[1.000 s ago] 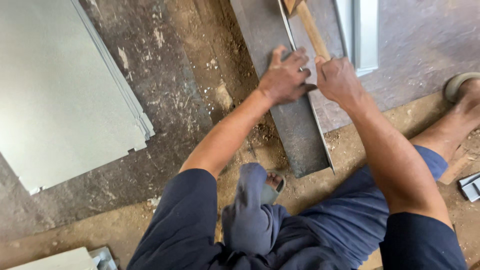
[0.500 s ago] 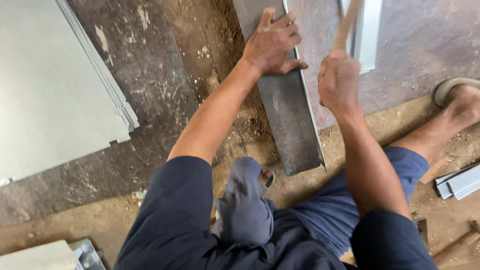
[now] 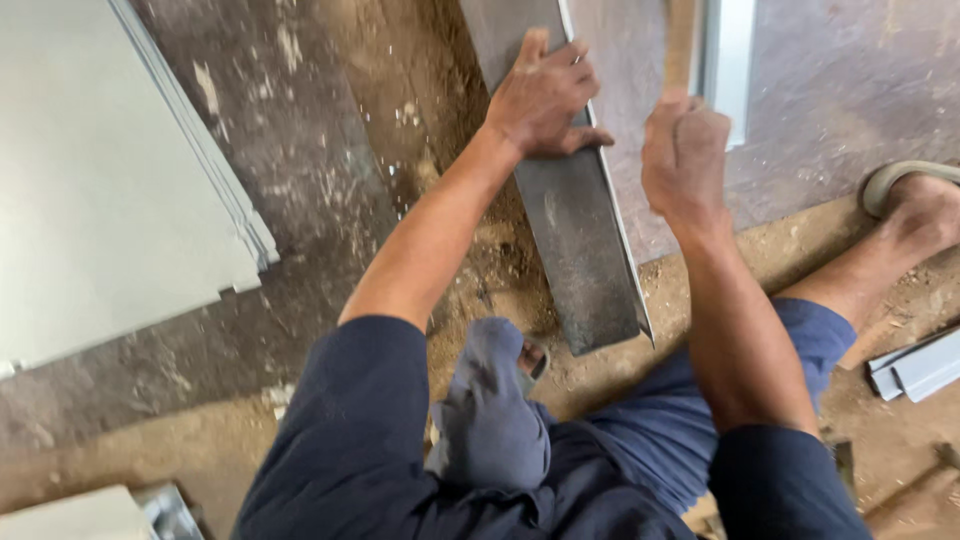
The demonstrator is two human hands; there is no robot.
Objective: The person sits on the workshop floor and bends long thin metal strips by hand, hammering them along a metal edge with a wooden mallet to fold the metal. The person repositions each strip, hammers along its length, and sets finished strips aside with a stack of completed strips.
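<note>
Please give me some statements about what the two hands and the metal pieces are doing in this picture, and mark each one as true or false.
1. The left hand presses flat on the long dark metal strip. True.
2. The right hand lies open on the floor. False: it is raised and closed around a wooden handle.
3. A pale grey metal sheet lies on the floor to the left. True.
4. Both hands grip the wooden handle. False: only the right hand holds it.
5. The metal strip stands upright against a wall. False: it lies on the floor.

A long, dark grey folded metal strip (image 3: pixel 575 240) lies flat under the left hand (image 3: pixel 545 95); a blurred wooden handle (image 3: pixel 682 45) rises from the right hand (image 3: pixel 685 150).
</note>
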